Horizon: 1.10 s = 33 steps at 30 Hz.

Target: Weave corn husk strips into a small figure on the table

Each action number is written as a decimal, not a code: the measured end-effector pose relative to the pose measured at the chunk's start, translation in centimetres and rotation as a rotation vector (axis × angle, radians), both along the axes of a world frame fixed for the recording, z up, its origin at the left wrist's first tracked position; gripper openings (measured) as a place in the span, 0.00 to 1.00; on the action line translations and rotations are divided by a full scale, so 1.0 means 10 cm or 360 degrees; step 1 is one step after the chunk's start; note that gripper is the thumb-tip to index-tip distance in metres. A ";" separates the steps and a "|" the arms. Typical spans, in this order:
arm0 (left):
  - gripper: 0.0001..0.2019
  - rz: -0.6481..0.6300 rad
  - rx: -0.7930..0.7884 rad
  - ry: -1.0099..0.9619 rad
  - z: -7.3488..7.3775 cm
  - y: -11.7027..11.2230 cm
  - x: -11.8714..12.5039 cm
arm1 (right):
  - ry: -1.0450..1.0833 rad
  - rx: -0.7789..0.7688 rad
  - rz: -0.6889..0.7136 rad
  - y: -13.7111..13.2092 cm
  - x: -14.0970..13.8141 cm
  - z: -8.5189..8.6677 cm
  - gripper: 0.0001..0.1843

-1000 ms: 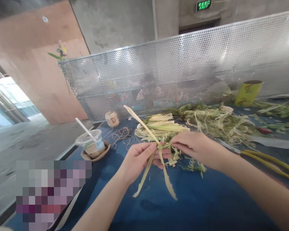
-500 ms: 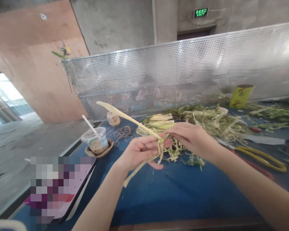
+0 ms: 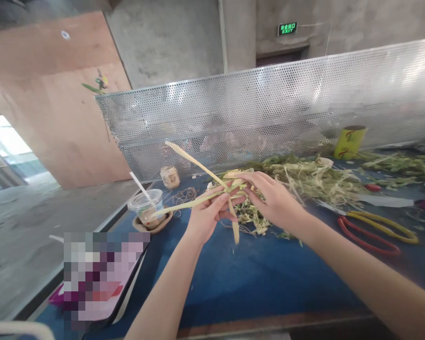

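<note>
Both my hands meet above the blue table [image 3: 262,278], working long pale yellow-green leaf strips [image 3: 191,162]. My left hand [image 3: 207,215] is closed, pinching the strips where they cross. One strip points up and left, another runs left toward the cup, and a third hangs down. My right hand [image 3: 272,198] has its fingers curled on the same crossing point from the right. Just beyond the hands lies a heap of cut leaves and husks [image 3: 304,177].
A plastic cup with a straw [image 3: 147,213] stands on a saucer at the left, with a twine coil [image 3: 182,194] and a small jar [image 3: 170,176] behind it. Yellow and red scissors [image 3: 375,226] lie to the right. A perforated metal screen [image 3: 269,108] backs the table; a yellow cup [image 3: 350,141] stands by it.
The strips have been turned: the one that hung down toward me now points left toward the cup. Both hands have risen and shifted a little away from me.
</note>
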<state>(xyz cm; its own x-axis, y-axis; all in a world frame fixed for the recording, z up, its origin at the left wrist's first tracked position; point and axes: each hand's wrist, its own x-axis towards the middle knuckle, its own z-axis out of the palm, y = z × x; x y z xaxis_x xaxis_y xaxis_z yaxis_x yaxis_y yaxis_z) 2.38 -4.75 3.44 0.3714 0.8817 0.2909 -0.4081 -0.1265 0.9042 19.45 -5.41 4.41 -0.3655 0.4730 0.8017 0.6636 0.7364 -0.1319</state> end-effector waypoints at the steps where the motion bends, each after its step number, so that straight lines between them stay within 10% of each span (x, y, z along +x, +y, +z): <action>1: 0.17 0.0080 -0.0032 -0.0001 -0.02 0.02 0.01 | -0.0027 0.0151 -0.0085 0.01 -0.01 -0.04 0.19; 8: 0.12 0.0278 -0.0218 -0.0008 -0.10 0.06 0.07 | -0.0582 0.1085 -0.0181 0.00 -0.04 -0.30 0.14; 20: 0.13 0.0136 -0.0444 0.0046 -0.13 0.05 0.14 | -0.0634 0.0088 -0.0004 0.04 0.02 -0.44 0.15; 27: 0.13 0.0118 -0.0297 -0.0015 -0.16 0.10 0.10 | -0.0539 0.0619 -0.0115 -0.01 0.15 -0.42 0.18; 33: 0.13 0.0328 -0.0032 0.0167 -0.23 0.17 0.07 | -0.0548 0.0404 0.0185 0.05 0.16 -0.42 0.16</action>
